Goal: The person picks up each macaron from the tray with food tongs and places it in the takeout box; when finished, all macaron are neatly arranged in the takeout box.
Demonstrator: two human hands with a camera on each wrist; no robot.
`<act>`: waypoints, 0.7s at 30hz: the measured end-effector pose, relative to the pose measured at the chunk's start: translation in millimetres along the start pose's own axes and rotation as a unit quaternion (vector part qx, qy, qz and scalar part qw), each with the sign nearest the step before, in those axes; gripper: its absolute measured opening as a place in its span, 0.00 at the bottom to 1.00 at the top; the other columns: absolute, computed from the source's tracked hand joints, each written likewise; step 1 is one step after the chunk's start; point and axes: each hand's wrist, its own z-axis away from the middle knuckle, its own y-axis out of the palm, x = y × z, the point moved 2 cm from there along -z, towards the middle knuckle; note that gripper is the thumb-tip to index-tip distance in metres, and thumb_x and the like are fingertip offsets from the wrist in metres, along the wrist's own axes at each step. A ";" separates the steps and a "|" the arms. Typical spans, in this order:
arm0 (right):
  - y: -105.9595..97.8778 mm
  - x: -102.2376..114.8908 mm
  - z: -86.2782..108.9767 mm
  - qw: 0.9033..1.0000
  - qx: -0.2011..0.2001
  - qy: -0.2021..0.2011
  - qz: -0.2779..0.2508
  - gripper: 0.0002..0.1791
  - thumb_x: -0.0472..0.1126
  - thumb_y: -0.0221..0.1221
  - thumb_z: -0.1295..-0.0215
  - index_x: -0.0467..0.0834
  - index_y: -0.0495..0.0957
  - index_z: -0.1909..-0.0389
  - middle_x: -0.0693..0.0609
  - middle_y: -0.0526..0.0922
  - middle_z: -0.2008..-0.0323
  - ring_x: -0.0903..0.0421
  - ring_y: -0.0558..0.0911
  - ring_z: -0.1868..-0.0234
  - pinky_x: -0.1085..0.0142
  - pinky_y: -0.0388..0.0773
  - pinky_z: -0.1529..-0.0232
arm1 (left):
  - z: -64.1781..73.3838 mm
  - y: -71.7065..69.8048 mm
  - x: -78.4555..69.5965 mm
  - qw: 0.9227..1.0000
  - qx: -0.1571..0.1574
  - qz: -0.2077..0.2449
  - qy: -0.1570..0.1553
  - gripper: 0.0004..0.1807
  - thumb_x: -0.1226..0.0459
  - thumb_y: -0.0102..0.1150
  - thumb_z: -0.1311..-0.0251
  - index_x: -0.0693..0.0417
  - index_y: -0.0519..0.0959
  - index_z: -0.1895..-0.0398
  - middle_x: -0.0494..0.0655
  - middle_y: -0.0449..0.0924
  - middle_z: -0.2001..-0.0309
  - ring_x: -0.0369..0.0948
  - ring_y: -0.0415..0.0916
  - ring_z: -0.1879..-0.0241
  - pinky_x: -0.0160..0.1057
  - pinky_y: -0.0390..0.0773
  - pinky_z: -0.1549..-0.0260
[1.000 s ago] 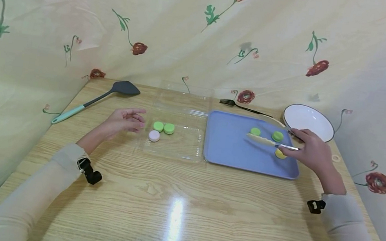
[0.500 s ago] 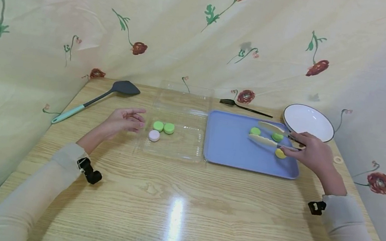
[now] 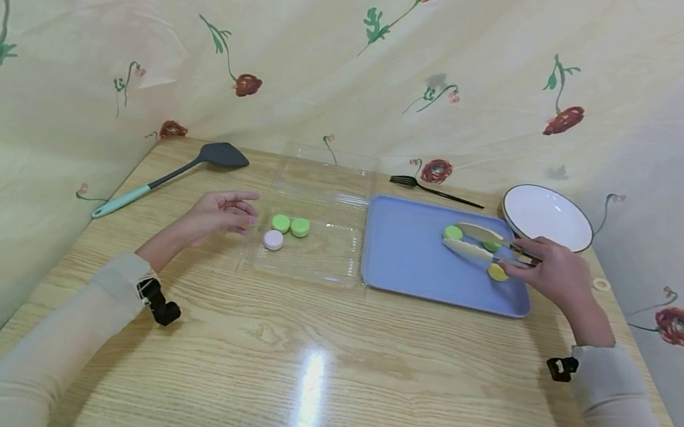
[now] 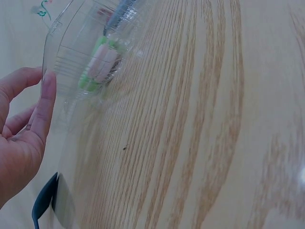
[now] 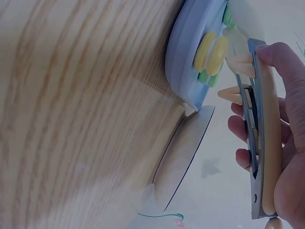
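Note:
In the head view, my right hand (image 3: 560, 273) grips metal tongs with cream tips (image 3: 464, 249) over the blue tray (image 3: 412, 274). The two tips stand a little apart, close by a green macaron (image 3: 453, 232). A second green macaron (image 3: 491, 246) lies partly hidden under the tongs, and a yellow macaron (image 5: 211, 51) sits nearer my hand. My left hand (image 3: 220, 215) has relaxed fingers at the left edge of a clear plastic container (image 3: 322, 262); its fingertips overlap the rim in the left wrist view. Inside the container are two green macarons (image 3: 299, 227) and a pink one (image 3: 273, 240).
The container's clear lid (image 3: 324, 171) lies folded back toward the floral cloth. Behind the tray is a black fork (image 3: 437, 191), with a white dark-rimmed bowl (image 3: 548, 217) at its back right. A turquoise-handled spatula (image 3: 222, 155) lies at the far left.
The tongs' tips have come closer together, the far one dropping toward the tray. My left hand and the macarons have not moved.

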 end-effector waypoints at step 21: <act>1.0 3.0 -1.0 0.999 -0.036 -0.017 0.004 0.25 0.48 0.76 0.50 0.39 0.88 0.53 0.41 0.87 0.65 0.55 0.71 0.80 0.67 0.61 0.86 | 0.3 -0.9 0.2 1.000 -0.001 0.004 -0.006 0.35 0.72 0.60 0.31 0.65 0.59 0.23 0.45 0.79 0.52 0.35 0.83 0.57 0.33 0.88 0.54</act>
